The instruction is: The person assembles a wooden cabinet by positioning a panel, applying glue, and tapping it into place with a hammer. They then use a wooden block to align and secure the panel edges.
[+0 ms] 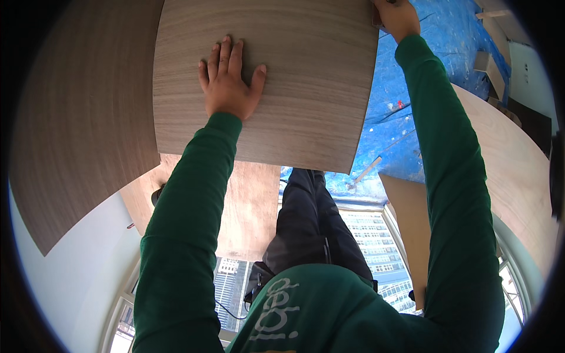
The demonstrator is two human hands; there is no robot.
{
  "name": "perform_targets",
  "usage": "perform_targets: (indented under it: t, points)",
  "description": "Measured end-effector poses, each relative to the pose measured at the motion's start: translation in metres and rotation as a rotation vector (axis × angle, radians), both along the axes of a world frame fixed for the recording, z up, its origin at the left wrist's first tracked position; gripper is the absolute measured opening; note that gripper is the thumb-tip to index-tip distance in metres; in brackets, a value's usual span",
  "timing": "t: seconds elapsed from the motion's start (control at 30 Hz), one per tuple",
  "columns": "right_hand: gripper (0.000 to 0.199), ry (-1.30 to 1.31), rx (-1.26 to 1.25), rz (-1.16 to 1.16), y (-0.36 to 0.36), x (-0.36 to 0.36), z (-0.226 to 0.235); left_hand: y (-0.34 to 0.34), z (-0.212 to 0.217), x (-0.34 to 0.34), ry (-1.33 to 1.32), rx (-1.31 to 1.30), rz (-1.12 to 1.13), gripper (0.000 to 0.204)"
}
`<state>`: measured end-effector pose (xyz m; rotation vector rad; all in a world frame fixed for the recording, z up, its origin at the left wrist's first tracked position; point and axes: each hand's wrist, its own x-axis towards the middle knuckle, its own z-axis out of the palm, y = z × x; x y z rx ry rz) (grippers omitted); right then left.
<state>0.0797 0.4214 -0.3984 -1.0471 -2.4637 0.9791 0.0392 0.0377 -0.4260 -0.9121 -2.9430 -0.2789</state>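
Note:
A wood-grain panel (300,100) in grey-brown lies in front of me at the top middle. My left hand (231,88) rests flat on its face with the fingers spread, holding nothing. Up at the panel's far right corner, my right hand (401,19) is closed around a small dark reddish-brown thing (376,16) against the edge. The top of the picture cuts off part of that hand, and its fingers mostly hide what it grips.
To the left stands another wood-grain panel (88,112). A pale plywood surface (250,206) lies below the front panel. Blue sheeting (388,135) covers the floor at right, with a thin wood strip (368,169) on it. A tan board (406,217) leans near the windows; curved pale wood (506,147) is farther right.

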Motion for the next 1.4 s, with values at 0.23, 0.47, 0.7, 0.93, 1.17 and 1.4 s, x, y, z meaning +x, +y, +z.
perform_targets:
  t: [0.23,0.47,0.7,0.93,1.17,1.4]
  points:
    - [0.063,-0.036,-0.154,-0.067,-0.051,0.061,0.002,0.0,-0.002,0.0,0.026,-0.015,0.002,0.072]
    - [0.052,-0.075,-0.109,-0.102,-0.136,0.153,0.004,-0.001,-0.005,-0.001,0.059,-0.021,-0.009,0.072]
    - [0.049,-0.125,-0.335,-0.147,-0.243,0.278,0.021,-0.001,-0.007,-0.001,0.03,0.012,-0.008,0.073]
    - [0.043,-0.218,-0.593,-0.249,-0.287,0.372,0.044,-0.001,-0.004,-0.001,0.0,0.043,-0.013,0.074]
    - [0.035,0.156,-0.476,-0.215,-0.182,0.275,0.021,0.001,-0.001,0.001,0.007,-0.011,0.0,0.074]
    - [0.05,0.179,-0.213,-0.193,-0.058,0.103,0.003,0.005,0.011,0.002,-0.066,-0.077,0.048,0.073]
